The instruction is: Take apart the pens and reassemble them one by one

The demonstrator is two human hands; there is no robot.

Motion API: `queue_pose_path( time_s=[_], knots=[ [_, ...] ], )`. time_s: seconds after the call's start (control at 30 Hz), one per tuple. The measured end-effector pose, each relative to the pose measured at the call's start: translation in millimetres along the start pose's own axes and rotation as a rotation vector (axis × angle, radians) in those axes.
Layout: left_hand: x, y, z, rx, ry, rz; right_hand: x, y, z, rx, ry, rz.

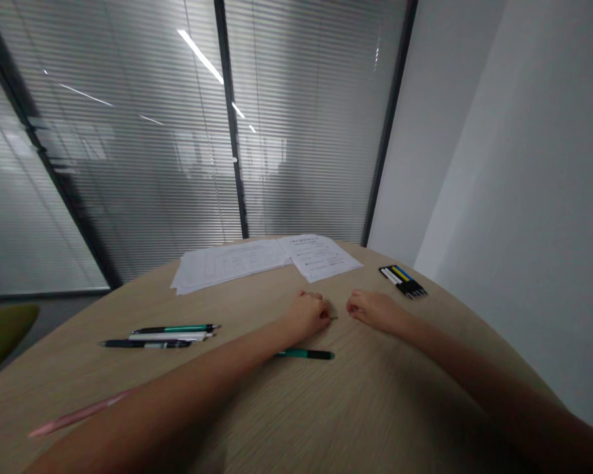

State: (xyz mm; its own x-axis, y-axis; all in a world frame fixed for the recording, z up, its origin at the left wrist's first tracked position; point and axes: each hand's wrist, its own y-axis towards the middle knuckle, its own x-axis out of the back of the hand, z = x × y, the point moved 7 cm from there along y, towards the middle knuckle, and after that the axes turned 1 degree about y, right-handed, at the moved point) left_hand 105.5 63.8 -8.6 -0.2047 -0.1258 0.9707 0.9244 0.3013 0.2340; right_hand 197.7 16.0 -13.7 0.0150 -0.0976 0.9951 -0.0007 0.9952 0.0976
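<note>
My left hand (306,316) rests curled on the wooden table (375,408), and a small pointed tip (333,318) pokes out past its fingers. What that tip belongs to is hidden in the fist. Just below the wrist lies a green and black pen (306,354), partly covered by my hand. My right hand (373,311) sits a little to the right with its fingers curled, holding nothing I can see. The two hands are close but apart.
Papers (227,265) and a printed sheet (319,257) lie at the far edge. Several pens (161,336) sit together on the left, a pink pen (79,415) lies by my left forearm, and a set of dark pens (402,281) lies on the right. Blinds (128,164) stand behind.
</note>
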Motion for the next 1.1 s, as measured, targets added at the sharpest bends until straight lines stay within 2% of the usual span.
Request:
queue_pose_path(
  time_s=[0.2, 0.3, 0.4, 0.47, 0.57, 0.73, 0.93, 1.1],
  knots=[
    [30.1, -19, -1, -0.024, 0.011, -0.047, -4, 1, -2, -0.002, 0.028, 0.005],
    [46.3, -40, 4, -0.046, -0.007, -0.056, 0, 0, -4, -0.013, 0.045, 0.000],
    [53.9, -66, 8, -0.063, -0.022, -0.052, 9, -2, 1, -0.019, 0.068, -0.022],
    [54.0, -83, 11, -0.034, -0.046, -0.066, 13, -5, 12, 0.001, 0.109, -0.015],
    [44.9, -103, 14, -0.006, -0.086, -0.057, 11, -12, 42, 0.089, 0.224, 0.062],
    [31.1, -113, 21, -0.002, -0.134, -0.053, 4, -25, 84, 0.203, 0.220, 0.103],
    [28.4, -112, 23, -0.078, -0.134, -0.047, 0, -27, 92, 0.194, 0.174, 0.071],
    [32.2, -115, 23, -0.066, -0.179, -0.106, 12, -25, 88, 0.206, 0.169, 0.014]
  ],
)
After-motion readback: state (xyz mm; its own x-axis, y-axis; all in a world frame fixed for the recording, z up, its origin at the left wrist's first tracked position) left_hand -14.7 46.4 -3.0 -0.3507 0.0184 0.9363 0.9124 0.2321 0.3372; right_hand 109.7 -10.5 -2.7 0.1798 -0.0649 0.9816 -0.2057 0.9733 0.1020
